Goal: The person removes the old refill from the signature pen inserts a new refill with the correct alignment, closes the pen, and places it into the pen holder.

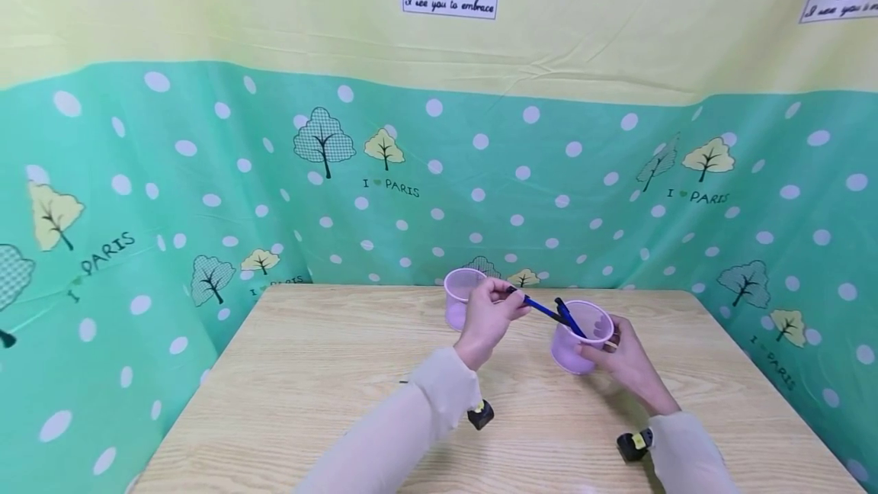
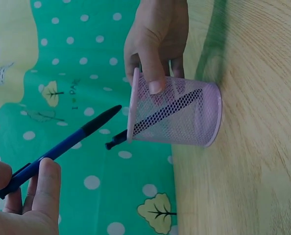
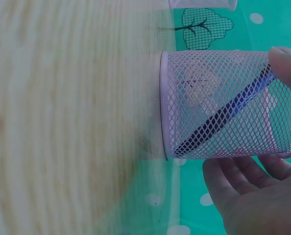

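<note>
My left hand point(image 1: 487, 324) pinches a blue pen point(image 1: 544, 309) near its clip end. The pen's dark tip points toward the rim of a lilac mesh pen holder point(image 1: 571, 355); in the left wrist view a small gap separates that tip from the rim. My right hand point(image 1: 634, 367) grips the holder at its side, thumb near the rim and fingers around the far side. Inside the holder leans another blue pen point(image 3: 231, 108), seen through the mesh, its end poking above the rim point(image 2: 117, 139).
A second lilac mesh pen holder point(image 1: 458, 312) stands at the back of the wooden table point(image 1: 329, 402), partly behind my left hand. A green and yellow printed curtain point(image 1: 405, 242) hangs behind the table and along both sides. Each wrist carries a small black camera point(image 1: 481, 415).
</note>
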`<action>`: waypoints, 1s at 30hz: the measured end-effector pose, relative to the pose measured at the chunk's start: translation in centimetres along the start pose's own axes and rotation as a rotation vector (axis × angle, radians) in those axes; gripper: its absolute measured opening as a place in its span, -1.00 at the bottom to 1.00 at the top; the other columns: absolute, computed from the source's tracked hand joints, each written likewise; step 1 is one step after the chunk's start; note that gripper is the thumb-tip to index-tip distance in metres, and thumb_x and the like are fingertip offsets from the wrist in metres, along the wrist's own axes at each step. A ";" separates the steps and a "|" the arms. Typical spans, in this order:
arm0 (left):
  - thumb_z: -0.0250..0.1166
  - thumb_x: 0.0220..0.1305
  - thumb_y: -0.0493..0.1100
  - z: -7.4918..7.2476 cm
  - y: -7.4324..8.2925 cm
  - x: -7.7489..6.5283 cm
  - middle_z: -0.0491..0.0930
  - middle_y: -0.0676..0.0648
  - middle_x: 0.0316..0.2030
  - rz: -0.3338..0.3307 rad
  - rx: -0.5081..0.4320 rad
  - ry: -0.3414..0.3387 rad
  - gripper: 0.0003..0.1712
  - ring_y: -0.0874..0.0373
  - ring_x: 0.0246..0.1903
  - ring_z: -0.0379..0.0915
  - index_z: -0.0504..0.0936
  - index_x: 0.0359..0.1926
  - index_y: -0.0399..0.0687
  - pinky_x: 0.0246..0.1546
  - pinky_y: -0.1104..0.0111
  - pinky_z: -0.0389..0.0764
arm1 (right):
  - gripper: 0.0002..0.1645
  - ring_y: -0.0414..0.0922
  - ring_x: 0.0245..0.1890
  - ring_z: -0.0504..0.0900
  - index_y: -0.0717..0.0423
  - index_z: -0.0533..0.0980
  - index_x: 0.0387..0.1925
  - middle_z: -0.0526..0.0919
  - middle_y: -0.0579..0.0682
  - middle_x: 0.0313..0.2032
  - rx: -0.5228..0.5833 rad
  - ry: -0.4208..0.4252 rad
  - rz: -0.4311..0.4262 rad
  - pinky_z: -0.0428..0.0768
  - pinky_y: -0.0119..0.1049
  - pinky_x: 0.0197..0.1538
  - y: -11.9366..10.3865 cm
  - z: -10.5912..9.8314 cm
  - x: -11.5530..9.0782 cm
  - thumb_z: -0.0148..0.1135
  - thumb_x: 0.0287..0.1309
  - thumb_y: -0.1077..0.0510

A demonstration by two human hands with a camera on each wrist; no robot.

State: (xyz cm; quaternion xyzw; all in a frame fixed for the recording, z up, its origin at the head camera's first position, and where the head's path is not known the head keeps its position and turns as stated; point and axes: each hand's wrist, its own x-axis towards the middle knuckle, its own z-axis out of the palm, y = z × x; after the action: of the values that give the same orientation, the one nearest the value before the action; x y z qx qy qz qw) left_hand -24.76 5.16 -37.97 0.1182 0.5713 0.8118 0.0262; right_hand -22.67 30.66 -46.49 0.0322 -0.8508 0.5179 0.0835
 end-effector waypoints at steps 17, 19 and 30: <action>0.23 0.20 -0.45 0.7 -1.3 0.7 0.55 -0.20 -0.35 0.002 0.003 0.023 -0.86 -0.19 -0.27 0.62 0.44 -0.24 -0.39 -0.21 0.25 0.65 | 0.03 0.34 0.15 0.36 0.42 -0.02 0.30 0.21 0.41 0.19 0.031 0.003 -0.034 0.46 0.02 0.14 0.0 -0.1 0.0 0.43 0.01 0.15; 0.23 0.19 -0.45 0.7 -1.5 0.8 0.55 -0.20 -0.35 0.004 0.006 0.024 -0.85 -0.15 -0.29 0.62 0.45 -0.23 -0.39 -0.22 0.26 0.66 | 0.03 0.34 0.15 0.36 0.42 -0.02 0.29 0.21 0.41 0.18 0.031 0.005 -0.036 0.45 0.03 0.15 0.0 -0.1 0.0 0.44 0.01 0.16; 0.25 0.17 -0.47 1.1 -2.2 1.3 0.56 -0.19 -0.36 -0.008 0.059 0.058 -0.83 -0.16 -0.30 0.63 0.47 -0.22 -0.36 -0.27 0.28 0.67 | 0.04 0.33 0.16 0.36 0.43 -0.01 0.29 0.23 0.42 0.18 0.032 0.007 -0.030 0.42 0.07 0.16 0.0 -0.2 -0.1 0.45 -0.01 0.16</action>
State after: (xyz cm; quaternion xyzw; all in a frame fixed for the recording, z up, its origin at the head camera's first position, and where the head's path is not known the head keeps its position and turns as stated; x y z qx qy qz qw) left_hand -25.99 7.17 -39.44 0.0929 0.5961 0.7975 0.0092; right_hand -22.59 30.85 -46.45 0.0447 -0.8416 0.5300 0.0936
